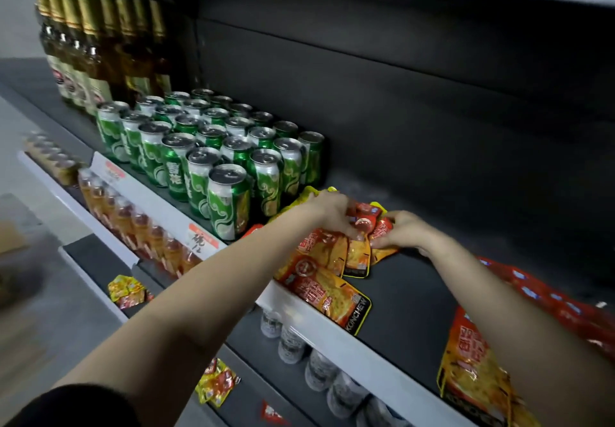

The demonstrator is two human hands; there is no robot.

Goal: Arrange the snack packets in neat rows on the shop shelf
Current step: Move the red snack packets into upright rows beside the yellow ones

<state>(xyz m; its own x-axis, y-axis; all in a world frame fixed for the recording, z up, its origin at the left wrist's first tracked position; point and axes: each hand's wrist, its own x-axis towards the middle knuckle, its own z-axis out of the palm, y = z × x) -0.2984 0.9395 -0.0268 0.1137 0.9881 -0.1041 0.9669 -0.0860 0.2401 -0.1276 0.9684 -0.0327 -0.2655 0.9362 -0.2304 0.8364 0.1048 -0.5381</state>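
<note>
Orange snack packets point(327, 290) with black edges lie overlapping on the dark shelf point(409, 293), just right of the green cans. My left hand point(334, 211) rests on top of the pile, its fingers curled onto a small red-and-orange packet point(361, 223). My right hand point(404, 230) pinches the edge of another small red packet point(382, 228) beside it. A yellow packet point(306, 196) pokes out behind my left hand. Another orange packet point(469, 366) lies near the shelf's front at the right, partly hidden by my right forearm. Red packets point(559, 303) lie further right.
Green drink cans point(229, 173) stand in rows left of the packets, with tall amber bottles point(100, 50) behind them. The shelf's white front rail point(332, 330) carries price tags. Lower shelves hold orange drink bottles point(139, 223), clear bottles point(316, 366) and loose yellow packets point(128, 290).
</note>
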